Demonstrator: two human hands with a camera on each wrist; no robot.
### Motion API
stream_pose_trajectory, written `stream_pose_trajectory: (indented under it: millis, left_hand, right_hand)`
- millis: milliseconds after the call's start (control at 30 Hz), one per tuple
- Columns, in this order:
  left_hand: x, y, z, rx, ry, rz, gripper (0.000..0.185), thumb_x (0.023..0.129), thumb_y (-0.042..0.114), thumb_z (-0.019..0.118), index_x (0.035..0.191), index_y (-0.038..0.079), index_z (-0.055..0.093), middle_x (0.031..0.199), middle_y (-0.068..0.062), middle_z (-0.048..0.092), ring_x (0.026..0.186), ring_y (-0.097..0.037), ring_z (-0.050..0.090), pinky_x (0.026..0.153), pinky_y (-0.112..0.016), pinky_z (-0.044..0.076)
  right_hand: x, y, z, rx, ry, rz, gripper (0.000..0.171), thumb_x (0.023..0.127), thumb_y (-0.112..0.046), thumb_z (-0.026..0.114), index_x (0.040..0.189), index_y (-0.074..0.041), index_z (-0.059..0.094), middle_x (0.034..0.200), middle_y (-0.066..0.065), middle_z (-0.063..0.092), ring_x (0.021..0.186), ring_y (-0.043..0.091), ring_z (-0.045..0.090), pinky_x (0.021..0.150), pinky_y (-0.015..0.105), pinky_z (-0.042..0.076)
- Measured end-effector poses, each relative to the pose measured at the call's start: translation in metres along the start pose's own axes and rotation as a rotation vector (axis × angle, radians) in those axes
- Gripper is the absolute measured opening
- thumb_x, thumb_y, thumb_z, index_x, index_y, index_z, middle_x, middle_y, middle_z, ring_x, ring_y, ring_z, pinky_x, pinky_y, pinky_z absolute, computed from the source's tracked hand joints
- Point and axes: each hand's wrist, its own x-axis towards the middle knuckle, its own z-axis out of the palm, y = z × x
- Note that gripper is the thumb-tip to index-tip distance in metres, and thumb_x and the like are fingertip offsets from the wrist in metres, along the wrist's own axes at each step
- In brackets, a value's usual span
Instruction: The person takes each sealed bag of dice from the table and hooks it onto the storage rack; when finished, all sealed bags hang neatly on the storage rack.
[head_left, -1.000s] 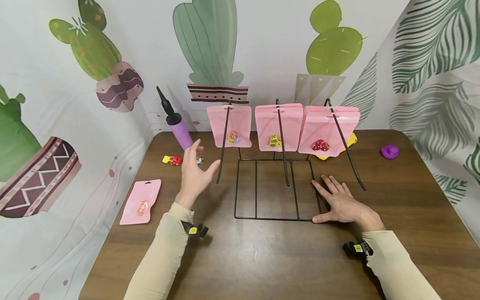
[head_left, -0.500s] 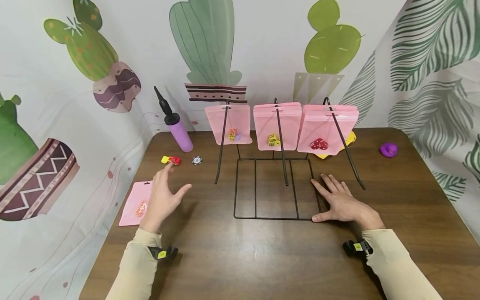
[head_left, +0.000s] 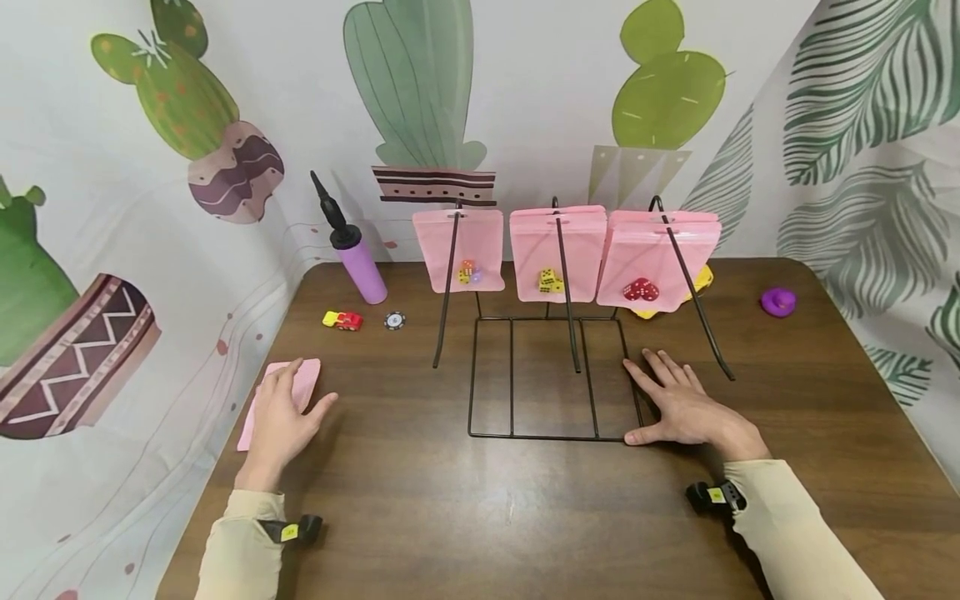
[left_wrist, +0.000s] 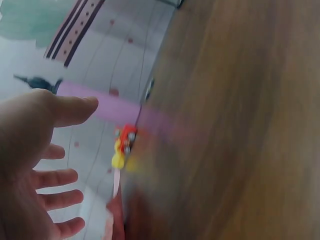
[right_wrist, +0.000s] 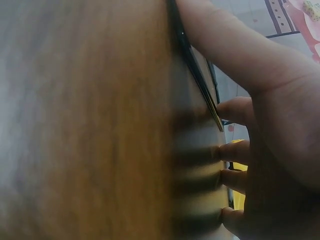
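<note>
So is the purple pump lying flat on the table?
No, the purple pump stands upright near the wall, nozzle pointing up, behind the little toy car.

My left hand lies palm down with fingers straight and spread, thumb out to the right, forearm in a beige sleeve running back toward me. My right hand is flat too, fingers fanned forward, thumb stretched left, wrist low.
</note>
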Motion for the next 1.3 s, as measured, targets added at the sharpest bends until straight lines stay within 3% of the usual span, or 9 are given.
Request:
stream_pose_trajectory:
  millis: [300, 533, 733, 1067, 1300]
  left_hand:
    - [-0.01, -0.024, -0.014, 0.066, -0.006, -0.087, 0.078, 0.079, 0.031, 0.079, 0.14, -0.002, 0.044, 0.13, -0.034, 0.045, 0.116, -0.052, 0.038, 0.087, -0.065, 0.033]
    - [-0.014, -0.039, -0.016, 0.118, -0.08, -0.161, 0.083, 0.081, 0.037, 0.076, 0.142, -0.005, 0.038, 0.131, -0.037, 0.041, 0.117, -0.055, 0.035, 0.087, -0.068, 0.032]
    - [-0.015, -0.045, -0.019, 0.146, -0.117, -0.211, 0.086, 0.082, 0.042, 0.074, 0.142, -0.006, 0.037, 0.132, -0.039, 0.04, 0.118, -0.057, 0.034, 0.088, -0.068, 0.032]
    - [-0.015, -0.05, -0.022, 0.127, -0.108, -0.266, 0.086, 0.083, 0.045, 0.072, 0.142, -0.006, 0.036, 0.135, -0.039, 0.039, 0.121, -0.059, 0.033, 0.092, -0.068, 0.03]
    - [-0.016, -0.049, -0.022, 0.119, -0.144, -0.36, 0.104, 0.075, 0.051, 0.078, 0.148, -0.002, 0.027, 0.138, -0.039, 0.037, 0.127, -0.057, 0.031, 0.092, -0.072, 0.028]
  right_hand:
    - [0.0, 0.0, 0.002, 0.001, 0.004, -0.003, 0.12, 0.068, -0.072, 0.071, 0.155, -0.007, 0.022, 0.158, 0.031, 0.006, 0.145, 0.051, 0.002, 0.109, 0.072, 0.004]
    - [-0.001, -0.001, 0.0, -0.001, 0.001, 0.0, 0.119, 0.068, -0.072, 0.071, 0.155, -0.008, 0.022, 0.159, 0.03, 0.006, 0.145, 0.051, 0.002, 0.109, 0.072, 0.004]
    - [-0.001, -0.001, 0.001, -0.004, 0.009, -0.006, 0.118, 0.068, -0.071, 0.071, 0.155, -0.007, 0.022, 0.158, 0.031, 0.006, 0.144, 0.052, 0.003, 0.108, 0.072, 0.004]
    - [-0.002, 0.0, 0.001, 0.009, 0.013, -0.005, 0.119, 0.068, -0.071, 0.071, 0.155, -0.008, 0.022, 0.158, 0.031, 0.006, 0.144, 0.052, 0.002, 0.109, 0.072, 0.004]
    - [-0.001, 0.001, 0.001, 0.009, 0.007, -0.002, 0.118, 0.068, -0.07, 0.072, 0.156, -0.008, 0.021, 0.159, 0.03, 0.004, 0.145, 0.051, 0.001, 0.109, 0.072, 0.003]
